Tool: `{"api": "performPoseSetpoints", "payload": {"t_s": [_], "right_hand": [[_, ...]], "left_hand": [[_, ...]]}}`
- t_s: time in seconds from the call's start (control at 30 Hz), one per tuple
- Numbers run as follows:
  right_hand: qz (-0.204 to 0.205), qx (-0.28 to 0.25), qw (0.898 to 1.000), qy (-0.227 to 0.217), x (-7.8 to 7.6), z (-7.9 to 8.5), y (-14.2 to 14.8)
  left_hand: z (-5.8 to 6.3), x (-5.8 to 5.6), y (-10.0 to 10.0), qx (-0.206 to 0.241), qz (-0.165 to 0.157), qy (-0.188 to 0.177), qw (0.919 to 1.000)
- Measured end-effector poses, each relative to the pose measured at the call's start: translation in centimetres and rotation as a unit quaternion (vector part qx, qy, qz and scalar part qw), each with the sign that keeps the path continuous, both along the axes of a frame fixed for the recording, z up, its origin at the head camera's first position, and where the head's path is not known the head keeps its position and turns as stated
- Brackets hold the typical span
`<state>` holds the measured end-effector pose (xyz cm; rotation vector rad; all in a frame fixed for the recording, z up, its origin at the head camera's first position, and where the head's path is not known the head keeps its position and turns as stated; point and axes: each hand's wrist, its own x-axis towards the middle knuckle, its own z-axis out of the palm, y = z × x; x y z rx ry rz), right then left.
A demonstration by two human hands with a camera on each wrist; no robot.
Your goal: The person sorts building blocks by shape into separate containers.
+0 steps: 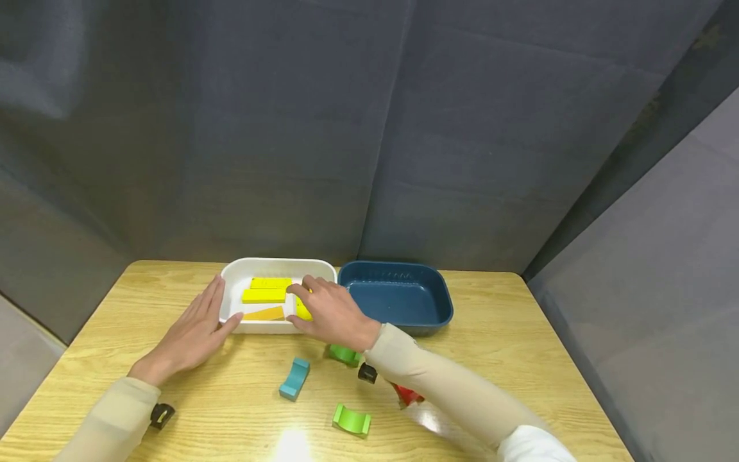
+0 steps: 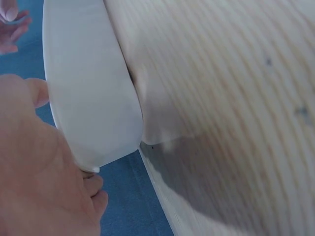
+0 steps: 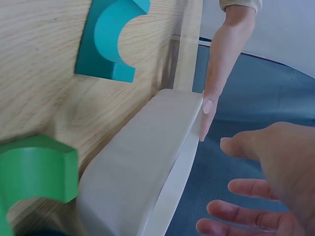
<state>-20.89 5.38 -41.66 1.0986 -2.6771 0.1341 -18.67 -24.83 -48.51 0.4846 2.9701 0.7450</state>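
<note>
A white tray (image 1: 265, 328) holds several yellow blocks (image 1: 263, 296) and an orange-yellow block (image 1: 264, 314). My left hand (image 1: 187, 333) rests at the tray's left end, fingers extended along the outside and thumb on the front rim. Over the tray's right part is my right hand (image 1: 335, 314), beside a yellow piece (image 1: 303, 310) that it partly covers. In the right wrist view, this hand's thumb and fingers (image 3: 246, 214) are spread apart above the white rim, with nothing seen between them.
A dark blue tray (image 1: 398, 301) stands against the white one's right side. In front lie a blue arched block (image 1: 294, 378), a green arched block (image 1: 344, 355), a light green arched block (image 1: 352, 421) and a red piece (image 1: 408, 394) partly behind the right forearm. Grey curtain (image 1: 288, 128) hangs behind the table.
</note>
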Motion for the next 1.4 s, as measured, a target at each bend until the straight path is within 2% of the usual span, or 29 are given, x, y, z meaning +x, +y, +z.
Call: {"api": "performPoseSetpoints", "payload": {"t_s": [0.33, 0.73, 1.1, 1.4], "right_hand": [[-0.012, -0.033, 0.999, -0.008, 0.3, -0.2, 3.3], [-0.056, -0.083, 0.995, -0.024, 0.2, -0.6, 8.5], [-0.133, -0.141, 0.981, -0.012, 0.8, -2.0, 15.4], [-0.212, -0.166, 0.961, -0.054, 1.3, -3.5, 20.0]], "left_hand": [[-0.1, -0.3, -0.5, -0.002, -0.001, -0.005, 1.0000], [0.0, -0.5, -0.5, -0.005, 0.002, -0.004, 1.0000], [0.1, -0.5, -0.3, -0.003, -0.002, -0.007, 1.0000], [0.1, -0.5, -0.4, -0.006, 0.000, -0.004, 1.0000]]}}
